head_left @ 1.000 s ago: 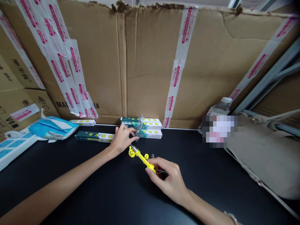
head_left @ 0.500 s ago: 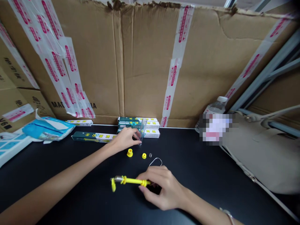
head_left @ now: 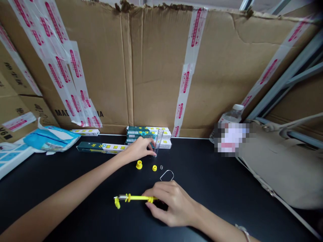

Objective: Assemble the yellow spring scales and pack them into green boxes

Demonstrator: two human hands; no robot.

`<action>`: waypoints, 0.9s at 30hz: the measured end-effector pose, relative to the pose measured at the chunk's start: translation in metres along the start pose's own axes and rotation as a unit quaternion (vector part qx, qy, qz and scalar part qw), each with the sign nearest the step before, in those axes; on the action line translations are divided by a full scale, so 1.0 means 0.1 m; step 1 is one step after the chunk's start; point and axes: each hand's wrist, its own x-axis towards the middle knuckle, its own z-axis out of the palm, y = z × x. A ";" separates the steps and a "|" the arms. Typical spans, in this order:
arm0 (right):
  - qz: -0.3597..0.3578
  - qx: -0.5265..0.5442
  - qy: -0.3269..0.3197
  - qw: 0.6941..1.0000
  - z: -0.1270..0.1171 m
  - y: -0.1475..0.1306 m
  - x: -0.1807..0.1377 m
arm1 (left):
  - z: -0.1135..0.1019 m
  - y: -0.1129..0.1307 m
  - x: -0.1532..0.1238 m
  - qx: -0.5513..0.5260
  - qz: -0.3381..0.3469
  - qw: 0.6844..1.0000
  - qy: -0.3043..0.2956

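Note:
My right hand [head_left: 171, 205] pinches one end of a thin yellow rod [head_left: 137, 198] that has a metal sleeve and a yellow end piece; the rod lies level, low over the black table [head_left: 212, 188]. My left hand [head_left: 140, 150] is closed on a clear plastic tube [head_left: 158, 142], tilted, its lower end near the table. Between the hands lie two small yellow caps [head_left: 139, 164] [head_left: 154, 167], a tiny clear piece [head_left: 161, 167] and a bent wire loop [head_left: 167, 174].
Green-and-white small boxes [head_left: 148, 136] are stacked against a taped cardboard wall [head_left: 156, 67]; another box [head_left: 101, 147] lies to their left. Blue-and-white packets [head_left: 50, 138] sit far left. A water bottle [head_left: 230, 117] and a beige bag [head_left: 282, 164] stand at the right.
My right hand carried the yellow rod down and toward me, turning it level and pointing left. My left hand shifted the clear tube slightly right. The caps and wire loop came into view.

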 end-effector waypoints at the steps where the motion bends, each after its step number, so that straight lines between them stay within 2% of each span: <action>1: 0.001 0.001 -0.004 1.000 0.00 0.00 0.00 | -0.01 -0.02 0.00 0.007 0.000 1.000 0.007; 5: 0.006 0.010 -0.013 1.000 -0.01 0.00 -0.01 | -0.11 -0.06 -0.03 0.058 0.009 0.997 0.051; 8: 0.008 0.022 -0.013 1.000 0.00 0.01 -0.02 | -0.26 -0.04 -0.05 0.104 0.043 0.991 0.077; 13: 0.013 0.025 -0.020 0.999 0.01 0.02 -0.02 | -0.45 -0.04 0.05 0.157 0.123 0.979 0.039; 16: 0.021 0.021 -0.025 0.999 0.00 0.01 -0.02 | -0.43 -0.11 0.18 0.183 0.150 0.972 0.010; 20: 0.019 0.024 -0.020 0.999 -0.02 0.00 0.00 | -0.29 -0.25 0.32 0.208 0.155 0.966 -0.019; 27: 0.003 0.006 -0.013 1.000 -0.02 0.00 0.01 | -0.22 -0.41 0.36 0.234 0.146 0.960 -0.041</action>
